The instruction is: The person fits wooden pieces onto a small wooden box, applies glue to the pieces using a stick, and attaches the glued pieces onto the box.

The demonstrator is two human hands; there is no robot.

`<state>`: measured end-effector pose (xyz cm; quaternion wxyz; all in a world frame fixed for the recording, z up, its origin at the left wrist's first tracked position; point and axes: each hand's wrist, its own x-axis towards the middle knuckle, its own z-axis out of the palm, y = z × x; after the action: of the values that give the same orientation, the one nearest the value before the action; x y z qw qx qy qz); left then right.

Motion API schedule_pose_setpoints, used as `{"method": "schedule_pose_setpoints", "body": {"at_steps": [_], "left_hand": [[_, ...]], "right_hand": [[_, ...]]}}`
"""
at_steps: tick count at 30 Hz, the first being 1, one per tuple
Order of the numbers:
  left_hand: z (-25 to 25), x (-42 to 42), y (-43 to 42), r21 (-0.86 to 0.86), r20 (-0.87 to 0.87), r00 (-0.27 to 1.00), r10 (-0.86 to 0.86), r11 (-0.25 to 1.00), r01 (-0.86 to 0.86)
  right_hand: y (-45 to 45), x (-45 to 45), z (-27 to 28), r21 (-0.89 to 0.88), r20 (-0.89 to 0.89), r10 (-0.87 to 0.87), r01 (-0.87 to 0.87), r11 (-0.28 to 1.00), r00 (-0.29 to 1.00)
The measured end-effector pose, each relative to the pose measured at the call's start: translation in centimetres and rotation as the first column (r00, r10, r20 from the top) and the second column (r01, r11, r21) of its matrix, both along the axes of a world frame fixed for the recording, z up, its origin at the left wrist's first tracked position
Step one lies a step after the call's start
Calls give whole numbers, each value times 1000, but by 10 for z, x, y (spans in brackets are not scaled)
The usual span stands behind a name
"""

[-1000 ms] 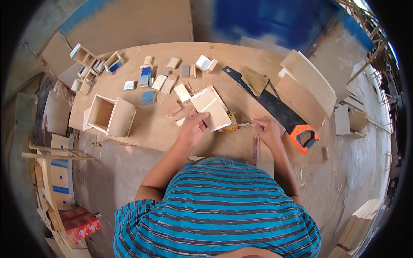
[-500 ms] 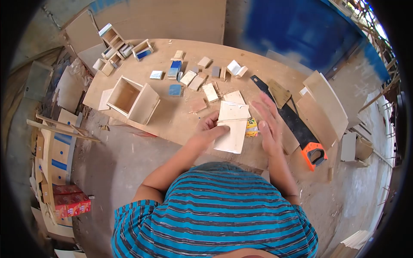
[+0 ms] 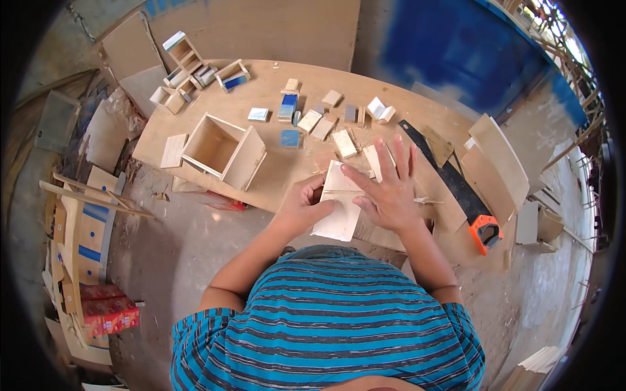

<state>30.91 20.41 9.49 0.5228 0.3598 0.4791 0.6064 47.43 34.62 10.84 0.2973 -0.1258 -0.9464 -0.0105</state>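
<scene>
My left hand [image 3: 302, 207] grips a thin pale wooden piece [image 3: 338, 225] by its left side, the thumb lying on its face. A seam or strip runs across this piece. My right hand [image 3: 391, 195] is spread open over its right side, with a finger reaching to the upper part. Behind my right hand lies another pale wooden board [image 3: 376, 160], partly hidden. A thin stick [image 3: 427, 201] shows just right of the right hand on the table.
On the worktable [image 3: 287, 72] stand an open wooden box [image 3: 222, 148] and small blocks [image 3: 344, 143]. At the right lie a handsaw [image 3: 486, 233] and curved boards [image 3: 499, 163]. Small wooden frames [image 3: 184, 53] are stacked at the back left. A red carton [image 3: 111, 313] sits on the lower left.
The view has shifted, and the wooden piece is turned and closer to my body. My right hand has left the thin stick, opened, and come over the piece.
</scene>
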Motion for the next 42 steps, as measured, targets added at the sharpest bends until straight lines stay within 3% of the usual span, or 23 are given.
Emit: {"method": "schedule_pose_setpoints", "body": {"at_steps": [11,20,23,26,32,37,42], "left_hand": [[2,-26,-21,-16,201,980,-3,1000,7],[5,-35,-28,1,257,966,25,1000,-26],[3,-36,-24,-7,229,966,119,993,-120],[-3,-40,-17,43,214,953,214,973,-228],[5,-40,-16,35,206,933,294,951,-307],[5,-40,-14,58,236,919,317,939,-339],[3,-44,-12,30,296,910,291,949,-313]], "right_hand": [[-5,-8,-10,14,-90,15,-14,1000,996],[-7,-10,-11,-129,-203,76,-104,986,976],[-16,-10,-3,-272,-311,107,-196,942,945],[-38,-9,9,-371,-305,204,-313,874,930],[-60,-16,-5,-402,-232,266,-342,850,935],[-58,-16,-16,-492,-306,223,-355,795,925],[-50,-17,-25,-699,-449,151,-452,554,880]]}}
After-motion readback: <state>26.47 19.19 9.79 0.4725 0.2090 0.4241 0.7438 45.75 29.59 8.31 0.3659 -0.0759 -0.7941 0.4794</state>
